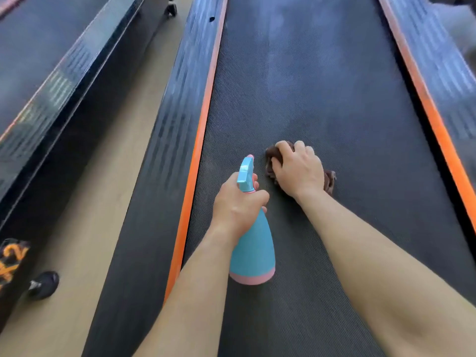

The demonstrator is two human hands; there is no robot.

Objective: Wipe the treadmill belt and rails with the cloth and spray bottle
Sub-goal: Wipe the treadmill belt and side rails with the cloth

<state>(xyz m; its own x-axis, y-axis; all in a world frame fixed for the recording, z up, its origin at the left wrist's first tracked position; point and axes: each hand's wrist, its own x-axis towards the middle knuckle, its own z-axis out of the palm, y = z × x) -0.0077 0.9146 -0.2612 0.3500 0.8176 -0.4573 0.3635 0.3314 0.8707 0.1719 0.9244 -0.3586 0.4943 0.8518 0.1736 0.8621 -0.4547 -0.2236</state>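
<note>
- R hand (298,171): fingers (283,145) curled, pressing down on brown cloth (271,157), which is bunched flat on belt (322,99), mid-width.
- L hand (238,206): fingers wrapped tight round neck of blue spray bottle (253,248), just beside the cloth; nozzle aimed fwd up the belt, base lifted toward the camera.
- Belt's long axis runs away from the person; most unwiped area looks ahead of the cloth, so the next stroke is prob. fwd.
- Orange-edged L rail (175,119) nearer the bottle hand, R rail (438,63) well apart; nothing blocks the path.
</note>
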